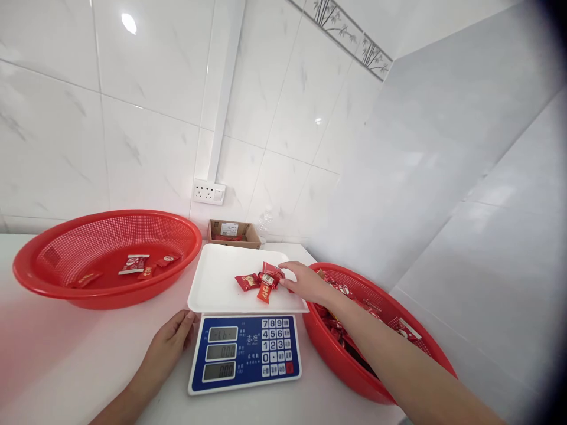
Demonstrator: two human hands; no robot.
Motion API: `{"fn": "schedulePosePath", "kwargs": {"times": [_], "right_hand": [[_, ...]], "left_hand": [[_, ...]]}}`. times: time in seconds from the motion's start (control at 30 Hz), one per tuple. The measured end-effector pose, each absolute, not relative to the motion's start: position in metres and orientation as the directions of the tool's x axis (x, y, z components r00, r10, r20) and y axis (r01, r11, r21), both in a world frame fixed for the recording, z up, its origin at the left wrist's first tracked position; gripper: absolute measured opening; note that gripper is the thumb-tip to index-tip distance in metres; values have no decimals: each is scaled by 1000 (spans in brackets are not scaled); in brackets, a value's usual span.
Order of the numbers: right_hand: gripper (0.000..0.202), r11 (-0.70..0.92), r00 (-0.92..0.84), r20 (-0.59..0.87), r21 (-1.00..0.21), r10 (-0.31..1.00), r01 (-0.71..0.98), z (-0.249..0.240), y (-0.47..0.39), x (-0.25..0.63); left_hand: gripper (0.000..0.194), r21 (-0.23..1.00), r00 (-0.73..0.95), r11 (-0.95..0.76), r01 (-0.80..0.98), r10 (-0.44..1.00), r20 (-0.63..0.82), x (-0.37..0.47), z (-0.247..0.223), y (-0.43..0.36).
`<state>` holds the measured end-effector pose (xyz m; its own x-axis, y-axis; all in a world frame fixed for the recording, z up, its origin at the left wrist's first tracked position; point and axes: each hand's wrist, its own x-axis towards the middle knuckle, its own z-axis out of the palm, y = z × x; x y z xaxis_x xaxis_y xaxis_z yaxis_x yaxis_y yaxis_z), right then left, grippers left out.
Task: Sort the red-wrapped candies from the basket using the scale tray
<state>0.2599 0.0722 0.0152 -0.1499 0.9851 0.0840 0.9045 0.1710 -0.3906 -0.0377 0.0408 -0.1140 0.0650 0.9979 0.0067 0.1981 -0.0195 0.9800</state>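
Observation:
A white weighing tray (217, 277) tops a digital scale with a blue keypad panel (254, 339). Several red packets (248, 282) lie in a small pile right of the tray's middle. My right hand (303, 283) reaches over the tray's right side, its fingertips at a red packet at the pile's right edge; the fingers are bent around it. Beside the scale's left edge, my left hand (179, 330) rests with curled fingers near the tray's lower left corner; its fingertips are partly hidden, and whether they hold anything cannot be seen.
A red perforated basket (106, 298) with a few packets stands on the left of the white table. Another red basket (354, 378), full of packets, sits at the right under my right forearm. Behind the tray are a cardboard box (252, 236) and a wall socket (209, 192).

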Motion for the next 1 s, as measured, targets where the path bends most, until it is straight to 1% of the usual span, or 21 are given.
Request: {"fn": "schedulePosePath", "kwargs": {"times": [0.1,0.17,0.3,0.47,0.73,0.87,1.0], "right_hand": [[34,228,-210,90,-393,974,891,7,70,252],[34,221,-199,96,-400,975,889,1,69,248],[42,201,-188,73,-424,979,883,-5,65,245],[41,195,-199,37,-438,979,877,-5,58,250],[46,173,-213,-36,-457,976,873,-2,44,249],[45,188,-219,-14,-461,976,867,-3,43,251],[40,201,-205,37,-435,978,878,-2,43,251]], "left_hand": [[52,980,60,-13,198,998,2,-37,-113,40],[52,979,62,-5,203,998,-8,-36,-111,40],[52,979,65,-10,204,998,-3,-36,-110,40],[52,980,64,-14,196,998,2,-37,-111,40],[50,983,72,-16,185,997,3,-37,-113,40],[51,981,73,-4,196,997,-10,-36,-112,39],[53,982,68,-17,189,998,4,-36,-109,39]]}}
